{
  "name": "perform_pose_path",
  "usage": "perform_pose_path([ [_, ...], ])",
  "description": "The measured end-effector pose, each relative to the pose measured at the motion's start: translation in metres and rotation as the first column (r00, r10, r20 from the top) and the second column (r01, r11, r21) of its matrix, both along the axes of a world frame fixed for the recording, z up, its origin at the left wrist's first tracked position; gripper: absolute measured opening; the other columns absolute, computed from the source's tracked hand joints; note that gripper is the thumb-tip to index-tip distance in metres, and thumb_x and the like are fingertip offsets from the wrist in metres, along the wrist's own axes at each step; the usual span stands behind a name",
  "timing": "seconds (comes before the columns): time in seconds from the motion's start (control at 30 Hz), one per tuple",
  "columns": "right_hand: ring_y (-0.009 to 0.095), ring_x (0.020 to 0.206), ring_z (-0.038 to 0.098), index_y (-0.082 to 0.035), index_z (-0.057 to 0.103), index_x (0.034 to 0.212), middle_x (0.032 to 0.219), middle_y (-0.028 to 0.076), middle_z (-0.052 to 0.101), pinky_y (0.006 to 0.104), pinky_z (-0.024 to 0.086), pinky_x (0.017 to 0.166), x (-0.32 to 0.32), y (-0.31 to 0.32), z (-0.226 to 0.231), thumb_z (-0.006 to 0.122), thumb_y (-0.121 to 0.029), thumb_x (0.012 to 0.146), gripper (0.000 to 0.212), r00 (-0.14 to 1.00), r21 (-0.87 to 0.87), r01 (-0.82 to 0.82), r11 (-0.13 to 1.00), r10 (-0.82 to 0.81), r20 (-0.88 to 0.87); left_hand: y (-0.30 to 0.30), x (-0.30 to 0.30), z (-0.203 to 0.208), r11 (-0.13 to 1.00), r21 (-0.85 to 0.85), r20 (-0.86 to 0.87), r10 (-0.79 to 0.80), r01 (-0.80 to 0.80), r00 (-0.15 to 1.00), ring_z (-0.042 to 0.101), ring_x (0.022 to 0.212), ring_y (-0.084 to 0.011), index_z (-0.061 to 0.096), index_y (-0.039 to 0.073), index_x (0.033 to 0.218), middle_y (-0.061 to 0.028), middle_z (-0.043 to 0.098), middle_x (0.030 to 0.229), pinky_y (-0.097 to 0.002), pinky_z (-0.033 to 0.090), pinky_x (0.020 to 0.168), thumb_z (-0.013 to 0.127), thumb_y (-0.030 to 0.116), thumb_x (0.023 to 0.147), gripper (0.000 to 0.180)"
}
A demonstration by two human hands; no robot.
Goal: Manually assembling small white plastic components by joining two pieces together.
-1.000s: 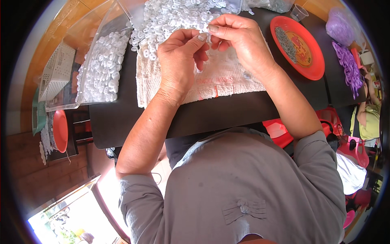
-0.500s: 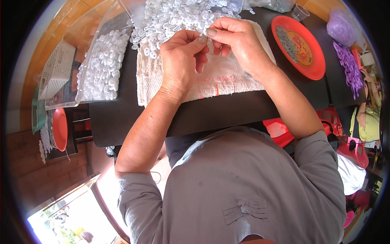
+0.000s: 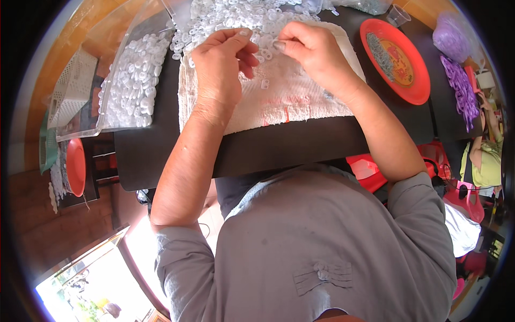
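A pale towel [image 3: 300, 107] with red marks lies in front of me, and both hands hover over it. My left hand [image 3: 222, 61] is at the near edge of a heap of small white plastic ring-shaped pieces [image 3: 220, 21], its thumb and forefinger pressed together. To the right, my right hand [image 3: 316, 53] pinches with thumb and forefinger. Whatever either pinch holds is too small to make out. On the towel below the gap between the hands lies one loose white piece [image 3: 265, 83].
A clear plastic bin [image 3: 64, 134] of white pieces stands at left. On the dark table [image 3: 177, 155], a red plate [image 3: 418, 91] holds small grey metal bits. Beyond it are a clear cup [image 3: 398, 15], a purple bag [image 3: 450, 36] and purple strands [image 3: 462, 102]. Another person [image 3: 485, 161] sits far right.
My hands, touching at the fingertips before, have come apart. The left moved left and slightly up; the right shifted little. A loose white piece now shows on the towel between them.
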State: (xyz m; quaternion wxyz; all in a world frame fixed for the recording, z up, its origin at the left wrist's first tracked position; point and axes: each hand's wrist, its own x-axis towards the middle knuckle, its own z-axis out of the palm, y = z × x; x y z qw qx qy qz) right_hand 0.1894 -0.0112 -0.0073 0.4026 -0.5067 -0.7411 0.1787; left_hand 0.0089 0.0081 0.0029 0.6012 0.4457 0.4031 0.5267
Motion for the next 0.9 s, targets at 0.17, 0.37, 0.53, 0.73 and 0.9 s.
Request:
perform_pose_path([
  [0.17,0.037,0.076,0.062,-0.003,0.057,0.083,0.078,0.017,0.063,0.0465,0.046,0.063,-0.009,-0.007,-0.013,0.059,-0.010,0.083,0.007,0.916,0.159,-0.029,0.987,-0.037,0.399,0.000,-0.002,0.000,1.000,0.002,0.013,0.010,-0.010,1.000,0.057,0.054,-0.0156,0.061,-0.007,0.094,-0.0122,0.064,0.072,-0.0263,0.042,0.044,0.063,0.007,0.085,0.017],
  [0.37,0.036,0.075,0.063,-0.003,0.059,0.082,0.076,0.015,0.064,0.0471,0.048,0.063,-0.013,-0.007,-0.013,0.060,-0.012,0.081,0.009,0.815,0.149,-0.056,0.987,-0.040,0.578,0.000,0.000,-0.003,1.000,-0.008,0.003,-0.011,0.011,1.000,0.058,0.055,-0.0158,0.061,-0.007,0.093,-0.0118,0.064,0.072,-0.0265,0.043,0.046,0.062,0.006,0.086,0.015],
  [0.53,0.036,0.076,0.063,-0.003,0.062,0.086,0.077,0.016,0.064,0.0470,0.048,0.065,-0.016,-0.004,-0.009,0.056,-0.005,0.077,0.012,0.766,0.088,-0.064,0.994,-0.007,0.643,0.002,0.000,0.001,0.999,-0.044,-0.007,0.003,-0.003,1.000,0.055,0.051,-0.0179,0.063,-0.004,0.087,-0.0107,0.061,0.071,-0.0279,0.041,0.043,0.059,0.008,0.088,0.013],
  [0.73,0.035,0.077,0.065,-0.004,0.064,0.084,0.079,0.015,0.066,0.0461,0.050,0.065,-0.021,-0.008,-0.003,0.056,-0.004,0.072,0.015,0.706,0.006,-0.064,0.998,0.041,0.707,0.001,0.001,-0.004,0.998,-0.052,0.027,-0.021,0.023,0.999,0.057,0.055,-0.0156,0.062,-0.006,0.093,-0.0113,0.064,0.072,-0.0263,0.043,0.047,0.061,0.006,0.086,0.014],
  [0.9,0.036,0.078,0.064,-0.004,0.066,0.084,0.078,0.016,0.066,0.0473,0.049,0.066,-0.022,-0.006,-0.001,0.057,-0.008,0.074,0.013,0.703,-0.095,-0.058,0.994,0.108,0.703,0.000,0.004,-0.009,0.997,-0.072,-0.014,0.018,-0.019,1.000,0.057,0.055,-0.0149,0.062,-0.006,0.093,-0.0105,0.064,0.072,-0.0261,0.042,0.046,0.062,0.006,0.086,0.013],
])
